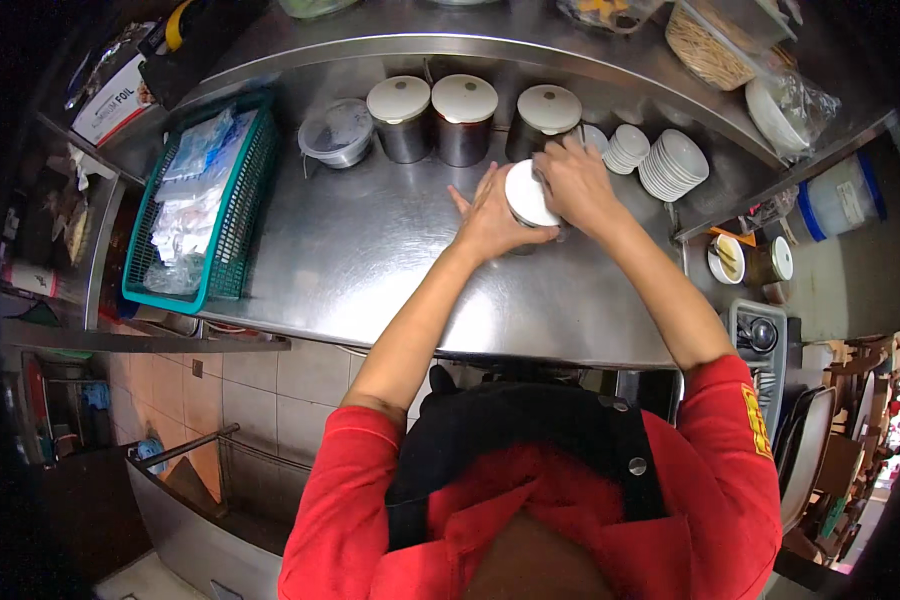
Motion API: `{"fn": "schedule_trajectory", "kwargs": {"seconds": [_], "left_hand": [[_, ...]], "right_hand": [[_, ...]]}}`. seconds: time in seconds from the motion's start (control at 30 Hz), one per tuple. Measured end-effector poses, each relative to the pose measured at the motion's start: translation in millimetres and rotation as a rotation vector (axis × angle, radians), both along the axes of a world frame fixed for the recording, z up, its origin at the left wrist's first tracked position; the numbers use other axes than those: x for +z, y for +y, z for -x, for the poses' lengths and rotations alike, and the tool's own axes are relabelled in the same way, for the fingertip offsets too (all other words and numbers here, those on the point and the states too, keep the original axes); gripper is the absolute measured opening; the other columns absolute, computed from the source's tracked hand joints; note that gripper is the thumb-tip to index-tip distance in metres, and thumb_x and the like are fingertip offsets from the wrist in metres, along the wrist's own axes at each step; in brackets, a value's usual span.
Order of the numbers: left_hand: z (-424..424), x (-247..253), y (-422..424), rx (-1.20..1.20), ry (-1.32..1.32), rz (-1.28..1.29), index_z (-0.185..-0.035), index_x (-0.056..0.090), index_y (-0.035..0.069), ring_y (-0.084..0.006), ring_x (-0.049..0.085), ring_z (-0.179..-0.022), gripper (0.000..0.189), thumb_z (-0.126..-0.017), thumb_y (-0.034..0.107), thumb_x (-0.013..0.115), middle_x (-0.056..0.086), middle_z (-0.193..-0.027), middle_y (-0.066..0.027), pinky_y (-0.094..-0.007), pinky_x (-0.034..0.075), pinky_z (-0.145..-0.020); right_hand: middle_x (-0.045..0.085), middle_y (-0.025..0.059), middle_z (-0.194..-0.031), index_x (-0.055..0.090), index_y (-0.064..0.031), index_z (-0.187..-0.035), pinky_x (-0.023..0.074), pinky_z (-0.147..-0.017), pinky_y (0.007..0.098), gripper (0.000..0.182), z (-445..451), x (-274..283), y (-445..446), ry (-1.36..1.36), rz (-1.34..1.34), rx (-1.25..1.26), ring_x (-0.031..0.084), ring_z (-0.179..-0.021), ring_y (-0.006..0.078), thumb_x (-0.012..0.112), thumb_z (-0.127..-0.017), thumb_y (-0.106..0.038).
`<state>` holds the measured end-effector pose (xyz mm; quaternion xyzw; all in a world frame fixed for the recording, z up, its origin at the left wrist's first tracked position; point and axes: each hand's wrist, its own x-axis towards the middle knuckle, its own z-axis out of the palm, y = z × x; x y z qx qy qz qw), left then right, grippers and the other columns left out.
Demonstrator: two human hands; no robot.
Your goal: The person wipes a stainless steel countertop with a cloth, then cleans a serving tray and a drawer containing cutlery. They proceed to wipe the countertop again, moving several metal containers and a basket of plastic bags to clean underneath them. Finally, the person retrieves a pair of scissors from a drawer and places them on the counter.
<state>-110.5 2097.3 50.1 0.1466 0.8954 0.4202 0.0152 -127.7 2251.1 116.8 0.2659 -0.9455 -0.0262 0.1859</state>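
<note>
A jar with a white lid (531,193) is held over the steel counter in front of me. My left hand (490,217) wraps the jar from the left, its thumb along the near side and its fingers behind. My right hand (579,182), slightly blurred, curls over the lid's right edge. Most of the jar's body is hidden beneath the lid and the hands. Just behind my right hand stands another lidded canister (548,112), dark inside. Two more white-lidded canisters, a left one (400,120) and a reddish-brown one (465,120), line the back of the counter.
A teal plastic basket (201,298) with plastic packets sits at left. A lidded round tub (337,133) stands beside the canisters. Stacked white dishes, a smaller stack (627,148) and a larger one (673,163), stand right. A steel shelf (450,45) overhangs the back.
</note>
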Motion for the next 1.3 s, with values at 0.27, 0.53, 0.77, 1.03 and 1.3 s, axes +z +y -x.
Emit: {"fn": "schedule_trajectory", "kwargs": {"seconds": [0.27,0.53,0.77,1.03,1.3], "left_hand": [[6.0,-7.2,4.7,-0.046,-0.007,-0.097,-0.141,0.03,0.004,-0.0345,0.019,-0.143,0.115,-0.049,0.05,0.083,0.036,-0.146,-0.0209,-0.0731,-0.002,-0.104],[12.0,-15.1,-2.9,-0.043,0.023,-0.036,-0.141,0.031,0.008,-0.0334,0.02,-0.143,0.115,-0.049,0.05,0.086,0.035,-0.148,-0.0174,-0.073,0.0,-0.105],[7.9,1.5,1.6,-0.055,0.008,-0.023,-0.14,0.035,0.007,-0.034,0.021,-0.143,0.114,-0.049,0.056,0.083,0.037,-0.146,-0.0169,-0.0742,-0.001,-0.103],[12.7,-10.3,-1.2,-0.051,0.024,-0.067,-0.14,0.031,0.0,-0.0345,0.021,-0.143,0.119,-0.05,0.058,0.082,0.036,-0.145,-0.0238,-0.071,-0.001,-0.105],[7.6,-5.9,3.2,-0.041,-0.008,-0.027,-0.142,0.031,0.01,-0.0338,0.016,-0.144,0.113,-0.052,0.052,0.085,0.035,-0.147,-0.0163,-0.0713,-0.002,-0.105]], "right_hand": [[0.063,0.0082,-0.091,0.069,-0.0072,-0.089,0.0409,-0.075,0.0401,0.018,-8.9,-6.2,0.1,-0.103,0.206,-0.049,0.055,-0.092,0.026,0.065,-0.071,-0.01],[0.062,0.0089,-0.093,0.07,-0.008,-0.092,0.0396,-0.08,0.0401,0.018,-28.3,9.1,-8.9,-0.396,0.157,0.091,0.054,-0.098,0.0264,0.063,-0.078,-0.016],[0.061,0.0078,-0.102,0.071,-0.0093,-0.09,0.0376,-0.086,0.0415,0.015,-1.9,31.8,44.0,-0.322,-0.088,-0.044,0.051,-0.103,0.0257,0.062,-0.081,-0.017],[0.059,0.0055,-0.096,0.07,-0.0088,-0.09,0.0369,-0.085,0.0391,0.015,28.6,13.0,-7.0,-0.309,0.121,0.311,0.051,-0.1,0.0237,0.063,-0.079,-0.016],[0.061,0.0049,-0.097,0.069,-0.0084,-0.085,0.0376,-0.085,0.0389,0.011,4.5,19.1,35.2,-0.21,-0.104,0.033,0.051,-0.101,0.0228,0.064,-0.077,-0.014]]}}
